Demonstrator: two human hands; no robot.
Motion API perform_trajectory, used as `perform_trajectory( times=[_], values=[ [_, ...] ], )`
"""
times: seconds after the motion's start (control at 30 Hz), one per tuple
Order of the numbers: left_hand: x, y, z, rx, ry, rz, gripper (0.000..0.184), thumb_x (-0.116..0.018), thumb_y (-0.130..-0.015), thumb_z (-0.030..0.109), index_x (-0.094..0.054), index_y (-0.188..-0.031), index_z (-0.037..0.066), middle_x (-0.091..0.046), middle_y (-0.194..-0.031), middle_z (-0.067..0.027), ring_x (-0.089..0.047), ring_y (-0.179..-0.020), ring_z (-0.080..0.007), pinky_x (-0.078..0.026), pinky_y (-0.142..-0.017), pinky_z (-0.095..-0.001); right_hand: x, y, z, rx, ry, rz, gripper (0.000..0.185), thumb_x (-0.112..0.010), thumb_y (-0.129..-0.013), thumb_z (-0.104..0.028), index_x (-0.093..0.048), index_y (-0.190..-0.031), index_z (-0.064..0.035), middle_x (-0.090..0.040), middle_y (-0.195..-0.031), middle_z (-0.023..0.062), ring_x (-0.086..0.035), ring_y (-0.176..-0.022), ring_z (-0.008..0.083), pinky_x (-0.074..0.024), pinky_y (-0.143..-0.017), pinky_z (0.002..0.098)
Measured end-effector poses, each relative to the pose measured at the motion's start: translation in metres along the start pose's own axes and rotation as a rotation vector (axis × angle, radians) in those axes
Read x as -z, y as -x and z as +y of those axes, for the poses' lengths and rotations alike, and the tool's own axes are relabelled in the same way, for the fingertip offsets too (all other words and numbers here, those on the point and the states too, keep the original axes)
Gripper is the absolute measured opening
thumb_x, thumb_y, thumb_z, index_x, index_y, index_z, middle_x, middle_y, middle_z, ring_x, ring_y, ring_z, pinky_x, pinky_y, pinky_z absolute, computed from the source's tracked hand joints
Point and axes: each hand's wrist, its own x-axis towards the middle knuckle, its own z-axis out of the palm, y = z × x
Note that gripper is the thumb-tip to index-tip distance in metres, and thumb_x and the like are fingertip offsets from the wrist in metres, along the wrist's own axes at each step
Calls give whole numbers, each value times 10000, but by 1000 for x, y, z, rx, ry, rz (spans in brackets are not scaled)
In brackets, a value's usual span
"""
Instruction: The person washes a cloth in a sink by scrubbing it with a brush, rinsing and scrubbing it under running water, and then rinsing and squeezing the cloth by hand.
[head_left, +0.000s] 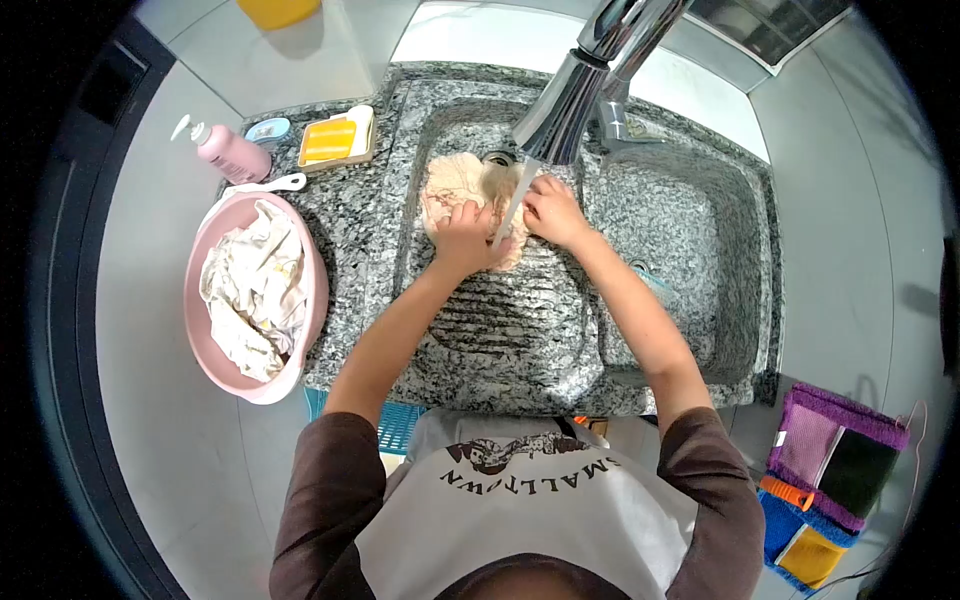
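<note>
A wet, pale peach cloth (452, 182) lies crumpled in the left basin, at the top of its ridged washboard slope (490, 330). My left hand (468, 238) presses down on the cloth's lower part, its fingers bent into the fabric. At the cloth's right edge, my right hand (556, 212) has its fingers curled on the material; the fingertips are partly hidden. Water (514, 205) streams from the chrome faucet (555, 110) between my hands onto the cloth.
Left of the sink sit a pink basin (192, 300) of white laundry (255, 280), a white-handled brush (285, 183), a pink pump bottle (232, 153) and a soap dish with yellow soap (328, 140). A second granite basin (680, 230) adjoins on the right. Colourful mop pads (835, 450) hang lower right.
</note>
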Motion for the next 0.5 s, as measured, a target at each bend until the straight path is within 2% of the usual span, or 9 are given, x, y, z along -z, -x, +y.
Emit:
perform_trajectory(
  times=[0.13,0.2,0.23,0.3,0.33,0.37,0.43,0.47,0.5],
  values=[
    [-10,9,-16,-83,59,122,395,-638,-703,242,-558,-1062,99,-498,-879,-105,-514,-791,-263,-425,-685,-398,-2,17,-15,56,-237,-74,207,-465,-761,-203,-592,-866,-79,-589,-933,151,-535,-951,299,-368,-926,418],
    [7,17,-18,-118,242,-130,318,-574,-750,162,-579,-1068,146,-528,-896,-74,-541,-818,-252,-448,-713,-365,2,36,-26,-38,-503,-61,216,-444,-774,-210,-581,-796,-44,-600,-817,167,-586,-793,298,-438,-829,411],
    [14,23,-16,-111,242,-132,318,-574,-750,162,-579,-1068,146,-528,-896,-74,-541,-818,-252,-448,-713,-365,5,40,-26,-35,-507,-66,216,-444,-774,-210,-581,-796,-44,-600,-817,167,-586,-793,298,-438,-829,411],
    [30,31,-12,-182,505,-209,313,-519,-784,89,-577,-1085,151,-535,-929,-80,-545,-881,-254,-454,-733,-383,18,42,-26,-195,-611,-443,257,-425,-795,-238,-574,-761,-32,-602,-783,161,-590,-782,290,-450,-776,403],
    [40,34,-9,-123,482,-366,311,-523,-767,65,-579,-1071,104,-526,-1028,-113,-545,-904,-304,-448,-776,-380,6,33,-10,-78,-523,-579,316,-397,-821,-274,-594,-756,-36,-608,-769,152,-589,-754,278,-456,-737,388],
    [43,35,-10,-121,481,-365,311,-523,-767,65,-579,-1071,104,-526,-1028,-113,-545,-904,-304,-448,-776,-380,35,18,-23,-248,-568,-752,362,-373,-844,-314,-612,-803,-45,-612,-776,153,-579,-719,265,-463,-708,364],
    [45,42,-11,-276,429,-388,334,-514,-766,53,-584,-1081,141,-518,-1008,-115,-545,-892,-301,-455,-751,-391,27,6,-31,-267,-619,-351,382,-387,-850,-380,-594,-983,-87,-616,-841,152,-585,-741,251,-460,-709,327],
    [50,43,-8,-267,430,-387,334,-514,-766,53,-584,-1081,141,-518,-1008,-115,-545,-892,-301,-455,-751,-391,26,-5,-35,-234,-427,-428,457,-408,-843,-468,-499,-1168,-160,-609,-947,156,-599,-828,269,-461,-744,326],
    [56,44,-2,-225,422,-484,307,-521,-766,50,-591,-1048,147,-511,-992,-117,-540,-889,-303,-455,-739,-394,20,-7,-50,-230,-429,-436,457,-408,-843,-468,-499,-1168,-160,-609,-947,156,-599,-828,269,-461,-744,326]
  ],
)
